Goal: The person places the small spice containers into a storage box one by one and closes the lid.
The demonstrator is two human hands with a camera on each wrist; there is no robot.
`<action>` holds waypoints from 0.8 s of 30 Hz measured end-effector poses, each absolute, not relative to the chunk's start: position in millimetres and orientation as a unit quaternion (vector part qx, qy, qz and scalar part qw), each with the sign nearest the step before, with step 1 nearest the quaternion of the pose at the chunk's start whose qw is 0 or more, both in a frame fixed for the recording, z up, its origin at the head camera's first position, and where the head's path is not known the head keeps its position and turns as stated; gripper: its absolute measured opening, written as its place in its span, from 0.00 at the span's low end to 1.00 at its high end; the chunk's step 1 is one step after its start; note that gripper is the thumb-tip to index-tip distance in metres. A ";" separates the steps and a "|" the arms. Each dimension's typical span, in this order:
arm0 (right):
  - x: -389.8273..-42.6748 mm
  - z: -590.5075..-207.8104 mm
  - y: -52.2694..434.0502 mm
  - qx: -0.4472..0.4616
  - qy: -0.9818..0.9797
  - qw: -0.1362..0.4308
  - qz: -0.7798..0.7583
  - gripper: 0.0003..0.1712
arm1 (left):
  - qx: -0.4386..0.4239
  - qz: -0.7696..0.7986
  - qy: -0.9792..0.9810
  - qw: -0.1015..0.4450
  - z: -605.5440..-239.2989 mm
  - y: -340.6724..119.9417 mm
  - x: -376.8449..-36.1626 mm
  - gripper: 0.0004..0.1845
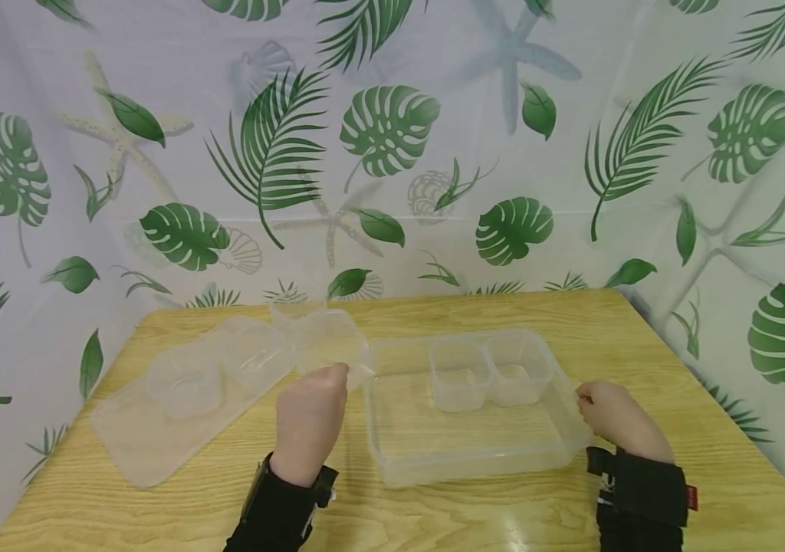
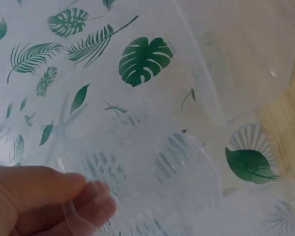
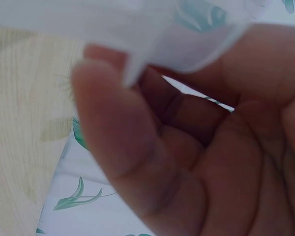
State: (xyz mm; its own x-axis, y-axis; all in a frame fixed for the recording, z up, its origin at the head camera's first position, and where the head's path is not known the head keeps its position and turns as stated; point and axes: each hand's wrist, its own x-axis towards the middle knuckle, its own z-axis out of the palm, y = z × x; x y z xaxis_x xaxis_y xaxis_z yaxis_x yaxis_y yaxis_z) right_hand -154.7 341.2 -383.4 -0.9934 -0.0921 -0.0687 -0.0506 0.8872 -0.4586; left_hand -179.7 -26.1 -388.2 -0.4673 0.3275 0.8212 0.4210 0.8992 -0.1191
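My left hand [image 1: 313, 418] pinches the thin edge of a small clear plastic container [image 1: 330, 341] between thumb and fingers. In the left wrist view the thumb [image 2: 44, 184] lies along that edge. To the right is a large clear rectangular plastic container [image 1: 475, 464], with two small square clear containers, one at the left [image 1: 460, 395] and one at the right [image 1: 520, 387], standing side by side in its back part. At its right side my right hand [image 1: 616, 414] grips the rim, with curled fingers [image 3: 118, 118] around the edge in the right wrist view.
A large flat clear lid [image 1: 144, 452] lies on the wooden table [image 1: 434, 521] at the left. Over it sit two more small clear containers, one nearer [image 1: 185, 387] and one farther [image 1: 254, 356]. A leaf-patterned cloth [image 1: 392, 245] hangs behind the table.
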 end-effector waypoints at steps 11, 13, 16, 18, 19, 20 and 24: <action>-154.3 -383.4 341.1 -0.040 0.970 0.039 -0.236 0.18 | -0.317 -0.070 -0.849 0.417 -380.7 1.5 -170.4 0.12; -154.1 -383.3 341.2 -0.039 0.970 0.039 -0.235 0.18 | -0.332 -0.073 -0.850 0.403 -383.5 5.6 -170.4 0.13; -153.9 -383.1 341.3 -0.038 0.971 0.039 -0.233 0.18 | -0.345 -0.067 -0.852 0.387 -388.7 10.8 -170.6 0.14; -153.9 -383.0 341.2 -0.036 0.971 0.041 -0.234 0.18 | -0.350 -0.060 -0.855 0.378 -392.5 13.6 -170.6 0.13; -153.8 -382.9 341.0 -0.036 0.971 0.041 -0.234 0.18 | -0.351 -0.058 -0.858 0.371 -393.8 14.7 -170.3 0.13; -153.8 -382.7 340.8 -0.036 0.971 0.041 -0.234 0.18 | -0.352 -0.054 -0.861 0.363 -395.6 15.6 -170.2 0.13; -153.4 -382.2 340.1 -0.031 0.970 0.046 -0.235 0.17 | -0.351 -0.045 -0.876 0.326 -401.4 19.0 -170.3 0.16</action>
State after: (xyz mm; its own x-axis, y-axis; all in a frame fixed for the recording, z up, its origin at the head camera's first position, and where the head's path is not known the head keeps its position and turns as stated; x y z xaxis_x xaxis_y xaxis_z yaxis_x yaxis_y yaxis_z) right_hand -153.4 340.1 -382.2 -0.9938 -0.0821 -0.0748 -0.0388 0.8876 -0.4591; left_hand -170.3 19.0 -401.4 -0.5403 0.5857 0.6042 0.6451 0.7493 -0.1496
